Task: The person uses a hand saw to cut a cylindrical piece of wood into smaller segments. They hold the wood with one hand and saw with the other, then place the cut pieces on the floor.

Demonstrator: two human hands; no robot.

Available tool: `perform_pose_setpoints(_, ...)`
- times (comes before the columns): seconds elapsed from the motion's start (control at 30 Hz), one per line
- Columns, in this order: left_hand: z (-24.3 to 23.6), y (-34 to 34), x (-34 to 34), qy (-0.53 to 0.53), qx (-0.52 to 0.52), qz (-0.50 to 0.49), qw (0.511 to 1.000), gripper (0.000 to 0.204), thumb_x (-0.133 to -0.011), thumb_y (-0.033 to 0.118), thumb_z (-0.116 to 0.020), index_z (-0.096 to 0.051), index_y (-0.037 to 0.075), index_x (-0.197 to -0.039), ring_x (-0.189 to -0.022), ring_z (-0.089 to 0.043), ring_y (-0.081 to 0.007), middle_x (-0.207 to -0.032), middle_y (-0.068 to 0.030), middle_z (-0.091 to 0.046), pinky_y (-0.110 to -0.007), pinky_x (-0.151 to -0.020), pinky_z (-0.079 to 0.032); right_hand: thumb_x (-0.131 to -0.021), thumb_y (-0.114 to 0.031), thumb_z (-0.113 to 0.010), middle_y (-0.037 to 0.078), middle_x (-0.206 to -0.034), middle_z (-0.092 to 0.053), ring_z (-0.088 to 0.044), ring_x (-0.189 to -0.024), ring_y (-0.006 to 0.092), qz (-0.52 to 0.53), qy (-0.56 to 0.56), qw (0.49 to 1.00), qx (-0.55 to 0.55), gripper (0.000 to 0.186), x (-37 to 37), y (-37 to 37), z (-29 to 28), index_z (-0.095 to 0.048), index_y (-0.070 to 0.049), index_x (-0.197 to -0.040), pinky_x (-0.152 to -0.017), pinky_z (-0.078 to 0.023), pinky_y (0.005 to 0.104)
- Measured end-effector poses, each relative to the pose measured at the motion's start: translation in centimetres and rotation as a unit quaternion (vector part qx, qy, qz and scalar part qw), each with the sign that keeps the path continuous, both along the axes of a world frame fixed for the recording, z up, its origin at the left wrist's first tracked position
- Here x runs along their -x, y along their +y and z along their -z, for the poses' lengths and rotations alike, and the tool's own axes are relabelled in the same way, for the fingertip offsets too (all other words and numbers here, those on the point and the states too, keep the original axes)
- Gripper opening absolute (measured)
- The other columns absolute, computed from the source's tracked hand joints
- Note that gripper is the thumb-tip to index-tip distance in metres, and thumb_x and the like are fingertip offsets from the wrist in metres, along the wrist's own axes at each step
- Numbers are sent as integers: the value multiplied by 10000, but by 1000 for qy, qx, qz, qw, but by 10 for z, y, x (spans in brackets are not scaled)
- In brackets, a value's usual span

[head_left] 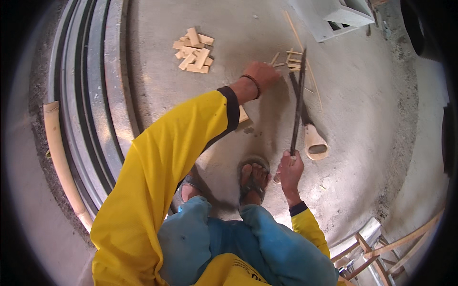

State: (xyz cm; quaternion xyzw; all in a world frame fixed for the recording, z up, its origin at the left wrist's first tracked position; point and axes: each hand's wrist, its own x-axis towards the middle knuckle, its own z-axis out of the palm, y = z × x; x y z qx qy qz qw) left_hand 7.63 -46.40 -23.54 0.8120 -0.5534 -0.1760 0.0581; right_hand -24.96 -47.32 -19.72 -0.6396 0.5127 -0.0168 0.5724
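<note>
My right hand (291, 171) is closed round the grip of a machete (299, 105), its long dark blade pointing up and away from me. Stretched out ahead, my left hand (264, 75) is beside several thin wooden sticks (294, 66) on the floor. Its fingers are mostly hidden behind the back of the hand, so I cannot tell whether they hold anything. A loose heap of short flat wooden pieces (194, 51) lies left of that hand. One more pale piece (243, 115) shows partly from under my left sleeve. Right of the blade lies a hollow bamboo length (315, 143), open end toward me.
Long grey metal beams (98, 90) run along the left, with a bamboo pole (62, 152) outside them. A white box-like object (334, 19) stands at the far right. Wooden framing (381, 255) is at the lower right. My sandalled feet (253, 181) are on the concrete floor.
</note>
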Motion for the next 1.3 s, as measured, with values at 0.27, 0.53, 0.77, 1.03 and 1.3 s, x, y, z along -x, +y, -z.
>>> perform_pose_setpoints(0.27, -12, 47, -5, 174, 116, -177, 962, 292, -909, 284, -748, -740, 95, -1131, -877, -744, -305, -974, -152, -750, -433, -752, -577, -1076, -323, -609, -7, -608, -550, -538, -478, 75, -7, -38, 999, 19, 289, 8, -8, 8, -580, -42, -1014, -424, -407, 258)
perform_pose_setpoints(0.53, -31, 143, -84, 33, 254, -436, 863, 466, -872, 437, -803, -724, 83, -1164, -811, -742, -263, -842, -118, -745, -397, -726, -576, -1064, -323, -626, 6, -616, -558, -539, -510, 89, -49, -43, 997, 31, 313, -4, -13, 3, -611, -11, -1048, -457, -414, 280)
perform_pose_setpoints(0.77, -21, 187, -14, 67, 151, -324, 931, 383, -913, 369, -775, -664, 117, -1180, -851, -709, -302, -957, -92, -691, -442, -741, -569, -1064, -277, -629, -4, -601, -533, -504, -545, 55, -142, 1, 981, 132, 246, 9, -9, 16, -600, -47, -983, -498, -421, 269)
perform_pose_setpoints(1.03, -7, 152, 24, 44, 94, -114, 988, 339, -881, 357, -761, -702, 115, -1111, -989, -696, -344, -1065, -114, -683, -473, -825, -568, -1028, -271, -668, 88, -589, -609, -634, -507, 146, -182, 3, 975, 130, 279, 5, 8, -4, -626, 5, -1016, -486, -482, 333)
perform_pose_setpoints(1.3, -15, 129, 26, 125, 220, -320, 913, 232, -872, 298, -762, -745, 141, -1041, -865, -714, -243, -871, -46, -717, -405, -760, -552, -1037, -266, -657, 49, -578, -599, -612, -525, 104, -128, -9, 989, 79, 270, -3, 7, -14, -617, -1, -1004, -478, -476, 311)
